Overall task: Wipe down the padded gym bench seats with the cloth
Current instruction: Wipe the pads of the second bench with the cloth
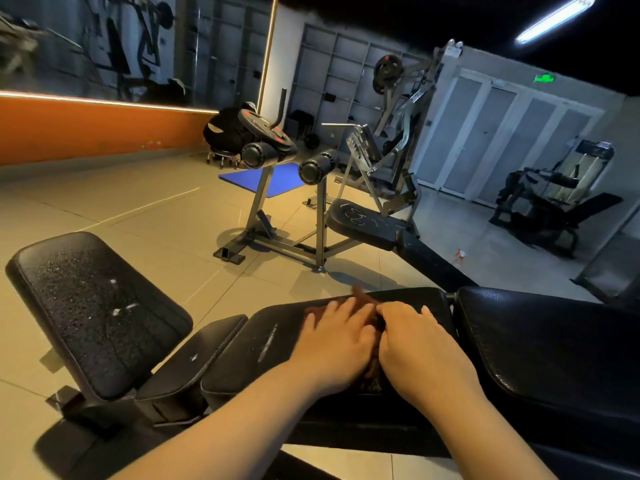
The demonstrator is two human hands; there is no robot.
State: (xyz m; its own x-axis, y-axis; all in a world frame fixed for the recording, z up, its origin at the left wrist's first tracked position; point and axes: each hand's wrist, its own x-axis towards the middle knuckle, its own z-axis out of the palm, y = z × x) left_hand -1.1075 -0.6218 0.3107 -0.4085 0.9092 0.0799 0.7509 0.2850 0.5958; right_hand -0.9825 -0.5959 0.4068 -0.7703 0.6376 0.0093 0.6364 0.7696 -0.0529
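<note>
A: Status on the wipe-down?
B: Early-to-mid, my read. Far left, the tilted backrest pad is beaded with droplets and has white flecks on it, so it looks unwiped. The small seat pad just right of it has a fleck too.
A: Hands?
B: Both on the middle pad, near centre. Left hand: grip spread, fingers flat, pressing the cloth onto the surface. The cloth is dark brown and bunched, mostly hidden under and between the hands. Right hand touches the left, palm down on the same cloth. Can't tell if its grip pinches a fold or just presses.
A: That pad done?
B: No. There's a pale streak on its left part, not yet reached. The large pad on the right is glossy; can't tell if it's wiped.
A: Obstructions?
B: Nothing on the pads. Far side: blue mat, steel frame with roller pads, and another bench with white scrawl, probably also to do. Small bottle on the floor, far right, well apart from the hands.
</note>
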